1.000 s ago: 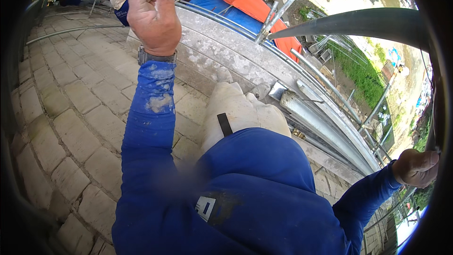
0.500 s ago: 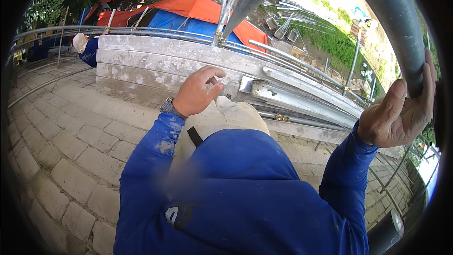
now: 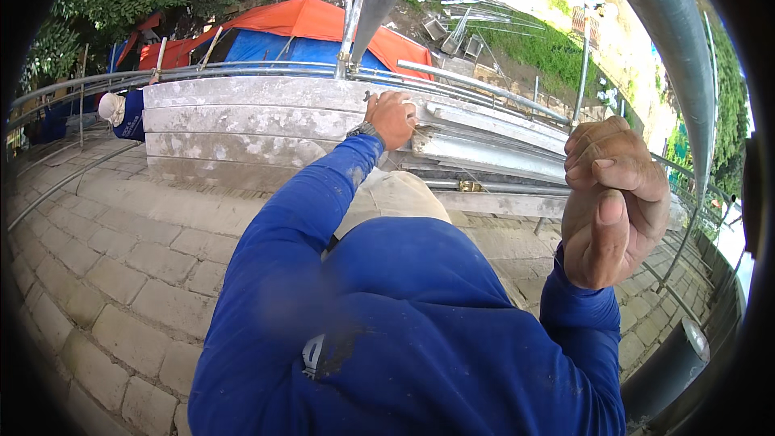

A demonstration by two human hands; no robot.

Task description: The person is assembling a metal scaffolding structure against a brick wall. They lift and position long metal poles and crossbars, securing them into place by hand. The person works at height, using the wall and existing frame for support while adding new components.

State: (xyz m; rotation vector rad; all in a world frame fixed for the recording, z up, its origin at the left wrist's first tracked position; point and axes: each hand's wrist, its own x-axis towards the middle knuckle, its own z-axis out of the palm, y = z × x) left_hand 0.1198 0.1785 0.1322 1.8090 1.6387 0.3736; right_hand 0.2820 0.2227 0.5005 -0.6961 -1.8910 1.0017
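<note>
My left hand (image 3: 391,119), a dark watch on its wrist, reaches forward to the weathered grey planks (image 3: 250,117). Its fingers are bent and partly apart at the planks' surface, and I see nothing held; whether the fingertips press on the wood cannot be made out. Just right of it lies the end of a silvery metal channel (image 3: 476,149). At the right, my right hand (image 3: 617,198) is raised, fingers curled in toward the thumb, with no object showing in them. Behind and above it, apart from the hand, stands a thick grey scaffold pipe (image 3: 674,40).
Another thick pipe (image 3: 387,4) slants down at the top. Thin scaffold rails run beyond the planks. A dark cylinder (image 3: 670,371) stands at lower right. Stone paving (image 3: 153,266) spreads on the left, where a person in blue (image 3: 129,117) is near the planks' far end. Orange tarpaulin (image 3: 299,16) lies beyond.
My right hand has come off the thick pipe, moved left and curled its fingers. My left hand has moved forward and right onto the planks. The view has shifted slightly.
</note>
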